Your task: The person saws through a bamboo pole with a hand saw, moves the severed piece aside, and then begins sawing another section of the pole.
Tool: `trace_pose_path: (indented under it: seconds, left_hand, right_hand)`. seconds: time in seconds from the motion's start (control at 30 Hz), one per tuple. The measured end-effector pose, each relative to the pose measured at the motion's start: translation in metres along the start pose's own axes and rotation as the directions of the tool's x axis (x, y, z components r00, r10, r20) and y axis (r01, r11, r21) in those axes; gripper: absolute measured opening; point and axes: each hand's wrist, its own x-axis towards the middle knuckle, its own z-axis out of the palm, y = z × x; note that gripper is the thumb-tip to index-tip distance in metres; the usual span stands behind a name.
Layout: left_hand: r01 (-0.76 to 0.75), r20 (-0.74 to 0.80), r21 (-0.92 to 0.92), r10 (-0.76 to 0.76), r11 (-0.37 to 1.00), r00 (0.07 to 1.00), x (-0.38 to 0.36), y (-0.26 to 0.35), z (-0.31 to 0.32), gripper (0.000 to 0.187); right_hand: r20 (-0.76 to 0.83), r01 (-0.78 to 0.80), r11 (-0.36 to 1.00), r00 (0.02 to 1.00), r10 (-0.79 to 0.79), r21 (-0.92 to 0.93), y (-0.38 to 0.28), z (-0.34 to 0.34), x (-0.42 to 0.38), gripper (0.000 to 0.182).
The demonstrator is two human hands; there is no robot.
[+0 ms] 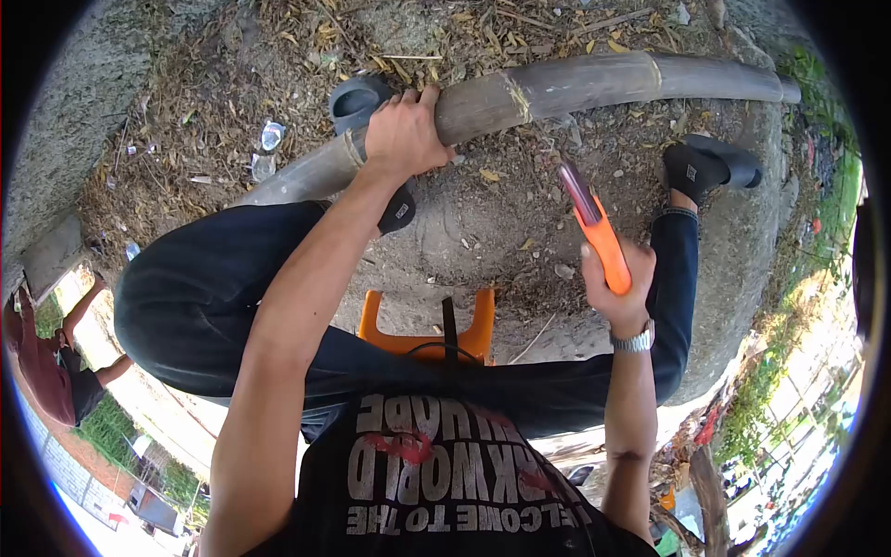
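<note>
A thick, grey-brown bamboo pole (594,85) with ringed joints runs across the ground in front of me, from beside my bent knee to the far right. My left hand (406,133) is wrapped over it near a joint, gripping it from above. In my right hand (620,278) is an orange-handled blade (601,234), its narrow dark reddish blade pointing up and left toward the bamboo. The blade's tip is short of the pole, over bare soil; its edge is too blurred to make out. A metal watch is on my right wrist.
An orange plastic stool (427,342) is beneath me. My shoes (362,102) rest on either side, one behind the pole. Dry leaves and plastic scraps (272,136) litter the soil. A concrete wall (79,88) rises at left; another person (56,371) is at far left.
</note>
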Motion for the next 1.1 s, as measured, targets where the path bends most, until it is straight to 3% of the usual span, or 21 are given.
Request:
trace_pose_path:
  seconds: [0.13, 0.23, 0.27, 0.3, 0.37, 0.47, 0.5, 0.53, 0.6, 0.67, 0.77, 0.8, 0.83, 0.9, 0.97, 1.03, 1.1]
  left_hand:
    - [-0.015, -0.043, 0.009, 0.015, 1.000, 0.999, -0.011, -0.002, 0.016, 0.088]
    - [-0.029, -0.071, 0.039, 0.032, 0.999, 0.997, 0.004, -0.002, 0.007, 0.089]
    - [0.000, -0.010, 0.024, 0.000, 1.000, 1.000, 0.006, 0.000, 0.001, 0.089]
    - [0.030, 0.046, 0.011, -0.031, 0.999, 0.998, 0.006, 0.004, -0.006, 0.088]
    - [-0.042, -0.161, 0.086, 0.055, 0.995, 0.985, -0.006, 0.006, 0.011, 0.084]
    - [-0.047, -0.136, 0.073, 0.056, 0.996, 0.989, 0.001, 0.011, -0.002, 0.085]
    - [-0.020, -0.062, 0.051, 0.023, 0.999, 0.998, 0.001, 0.007, -0.001, 0.085]
    - [0.007, 0.001, 0.027, -0.007, 1.000, 1.000, 0.000, 0.008, -0.004, 0.085]
    - [0.028, -0.019, 0.038, -0.027, 0.999, 0.999, 0.011, 0.007, -0.006, 0.089]
    - [0.044, 0.036, 0.059, -0.046, 0.997, 0.998, -0.005, 0.006, 0.010, 0.092]
    - [-0.021, -0.070, 0.074, 0.026, 0.997, 0.997, 0.004, 0.004, 0.006, 0.090]
    - [0.008, 0.017, 0.058, -0.008, 0.998, 1.000, 0.009, 0.004, -0.003, 0.090]
    - [0.037, 0.102, 0.044, -0.041, 0.998, 0.994, 0.010, 0.007, -0.011, 0.091]
    - [-0.035, -0.086, 0.075, 0.041, 0.997, 0.995, 0.000, 0.004, 0.007, 0.092]
    - [-0.053, -0.094, 0.061, 0.058, 0.997, 0.994, 0.004, 0.008, -0.004, 0.082]
    - [0.002, 0.017, 0.044, -0.003, 0.999, 1.000, 0.005, 0.006, -0.008, 0.083]
    - [0.043, 0.030, 0.032, -0.044, 0.999, 0.999, 0.017, 0.005, -0.014, 0.083]
  right_hand:
    - [-0.051, 0.036, 0.985, 0.998, -0.045, -0.168, 0.001, -0.031, -0.100, 0.027]
    - [-0.012, 0.041, 0.994, 0.999, -0.042, -0.097, 0.007, -0.028, -0.081, 0.024]
    - [-0.109, 0.051, 0.994, 0.992, -0.061, -0.094, 0.025, -0.019, -0.076, 0.019]
    - [-0.065, -0.058, 0.997, 0.996, 0.061, 0.049, 0.029, -0.008, -0.053, 0.017]
    - [-0.146, 0.149, 0.987, 0.980, -0.139, 0.056, -0.013, 0.021, 0.026, 0.015]
    - [-0.163, 0.172, 0.975, 0.975, -0.148, 0.142, -0.009, 0.026, 0.047, 0.016]
    - [-0.133, 0.141, 0.973, 0.984, -0.117, 0.185, -0.003, 0.023, 0.035, 0.017]
    - [-0.030, 0.017, 0.988, 0.999, -0.013, 0.154, 0.006, 0.007, 0.007, 0.016]
    - [-0.012, 0.064, 0.995, 0.998, -0.065, -0.081, 0.005, -0.028, -0.044, 0.014]
    - [0.020, 0.058, 0.992, 0.998, -0.056, -0.114, 0.003, -0.041, -0.087, 0.018]
    - [0.036, 0.099, 0.992, 0.995, -0.097, -0.076, 0.012, -0.034, -0.069, 0.018]
    - [0.013, 0.047, 0.993, 0.999, -0.046, -0.106, 0.016, -0.029, -0.058, 0.014]
    - [-0.046, 0.023, 0.999, 0.999, -0.021, 0.032, 0.024, -0.011, -0.039, 0.010]
    - [-0.127, 0.198, 0.979, 0.974, -0.190, 0.052, -0.001, 0.022, 0.032, 0.011]
    - [-0.152, 0.225, 0.968, 0.967, -0.207, 0.113, -0.005, 0.022, 0.053, 0.012]
    - [-0.013, 0.048, 0.982, 0.999, -0.047, 0.181, 0.016, 0.012, 0.020, 0.014]
    - [-0.015, 0.040, 0.999, 0.999, -0.039, 0.035, 0.025, -0.019, -0.040, 0.019]
